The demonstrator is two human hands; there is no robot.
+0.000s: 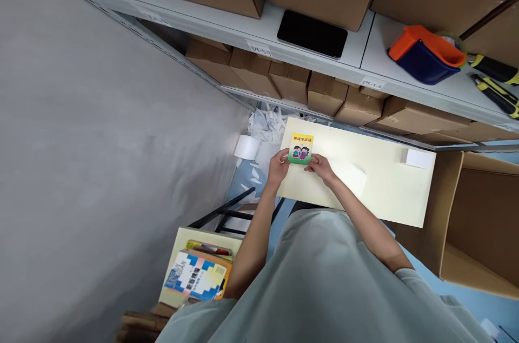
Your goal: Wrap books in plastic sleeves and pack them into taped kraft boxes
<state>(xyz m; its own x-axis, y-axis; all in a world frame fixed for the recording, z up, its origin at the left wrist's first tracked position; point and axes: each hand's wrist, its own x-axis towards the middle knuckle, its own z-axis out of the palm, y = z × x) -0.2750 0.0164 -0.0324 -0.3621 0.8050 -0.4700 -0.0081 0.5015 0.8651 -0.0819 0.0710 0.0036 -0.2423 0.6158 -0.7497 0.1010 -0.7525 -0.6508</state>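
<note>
A small booklet [300, 147] with a yellow and green cover and two cartoon children on it is held upright to my view above the pale table [389, 186]. My left hand [278, 166] grips its lower left edge. Closed on the lower right corner is my right hand [321, 166], its thumb and fingers pinching the cover. Just right of the right hand, a white sheet [352, 176] lies on the tabletop. Near the table's right end sits a small white box or stack [418, 158].
Above the table runs a shelf with cardboard boxes, a black phone [312, 33], an orange and blue tape dispenser [427, 53] and cutters [497, 91]. An open carton [450, 213] stands right. Books [198, 275] lie on a side table lower left. Paper scraps [267, 124] fill the corner.
</note>
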